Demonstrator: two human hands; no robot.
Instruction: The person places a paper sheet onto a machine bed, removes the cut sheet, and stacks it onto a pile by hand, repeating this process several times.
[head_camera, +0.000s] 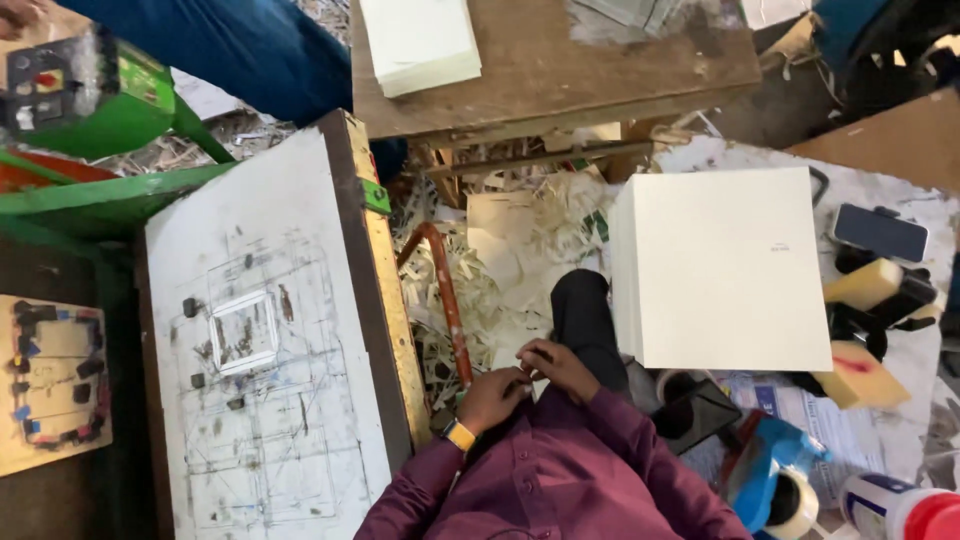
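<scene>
Maroon shirt sleeve (640, 440); yellow wristband (460, 435); cream card stack (720, 265); green machine frame (100, 195); white platen (265, 340) with grey pencil lines; blue tape dispenser (765, 470).

Right of the grips, a paper-covered counter (890, 180) carries a stack of cream sheets (720, 265), a phone (880, 232) and yellow sponges (862, 375); paper scraps (500, 290) litter the floor (760, 110) ahead.
</scene>
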